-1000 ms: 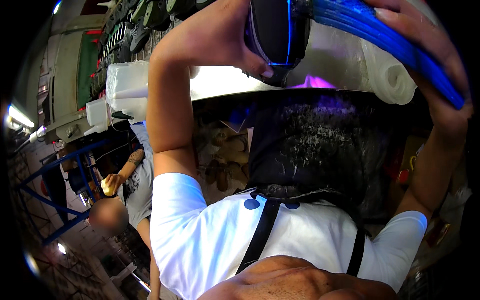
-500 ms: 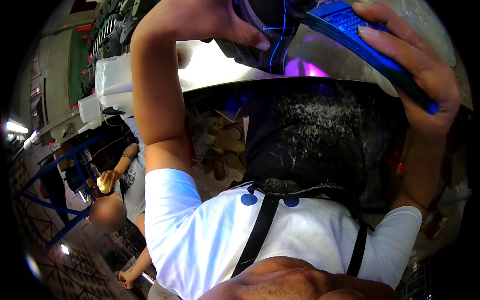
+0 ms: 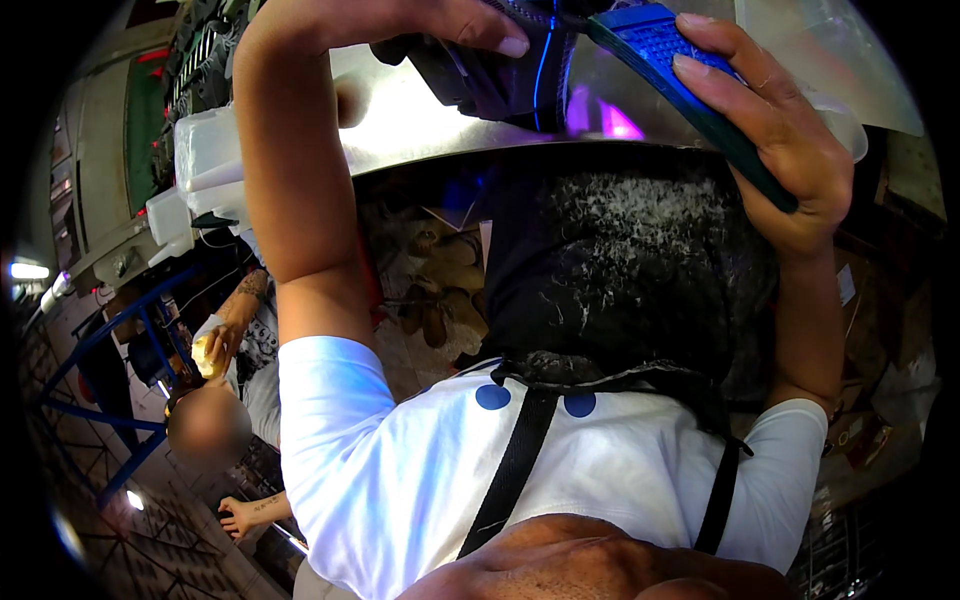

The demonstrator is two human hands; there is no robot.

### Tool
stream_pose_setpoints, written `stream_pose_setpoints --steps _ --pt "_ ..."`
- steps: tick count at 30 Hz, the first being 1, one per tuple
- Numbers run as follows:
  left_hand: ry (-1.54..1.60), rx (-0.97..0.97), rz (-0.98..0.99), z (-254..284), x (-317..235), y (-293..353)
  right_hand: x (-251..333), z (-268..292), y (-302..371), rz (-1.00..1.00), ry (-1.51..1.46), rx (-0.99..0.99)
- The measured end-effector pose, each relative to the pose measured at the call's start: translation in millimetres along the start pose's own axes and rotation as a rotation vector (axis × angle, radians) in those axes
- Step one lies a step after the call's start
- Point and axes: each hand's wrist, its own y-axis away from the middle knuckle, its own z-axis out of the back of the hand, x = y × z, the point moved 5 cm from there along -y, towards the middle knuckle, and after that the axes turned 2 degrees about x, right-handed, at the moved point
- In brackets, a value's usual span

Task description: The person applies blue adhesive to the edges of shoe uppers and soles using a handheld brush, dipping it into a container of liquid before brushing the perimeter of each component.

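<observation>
My left hand (image 3: pixel 455 22) is at the top edge of the picture, with its thumb pressed against a dark shoe (image 3: pixel 500 85); its other fingers are out of sight. Part of the shoe is cut off by the picture's edge, and a thin blue line of light runs across it. In my right hand (image 3: pixel 790 130) is a blue brush (image 3: pixel 690 95), its long handle slanting down into my palm. The brush's far end lies close beside the shoe; whether the bristles touch it I cannot tell.
Shoe and hands are over a shiny metal table (image 3: pixel 410 130). Translucent plastic containers (image 3: pixel 212 150) stand at its left, near several dark shoes (image 3: pixel 205 65). Brown shoes (image 3: pixel 435 300) lie below the table. Another person (image 3: pixel 255 330) at left holds something pale.
My right hand and the brush have moved left and slightly downward in the picture. The shoe and my left hand have shifted a little up and left. The other person's lower arm has moved.
</observation>
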Motion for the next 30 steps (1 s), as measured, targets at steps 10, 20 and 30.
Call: stream_pose_setpoints --steps 10,20,30 --pt "0.119 0.014 -0.042 -2 14 -7 -6 -25 10 -0.026 -0.009 -0.025" --pt "0.258 -0.034 0.033 6 20 -5 -26 -25 21 -0.265 -0.466 -0.100" --pt "0.040 -0.042 -0.021 0 26 -3 -30 -20 13 -0.244 -0.559 -0.177"
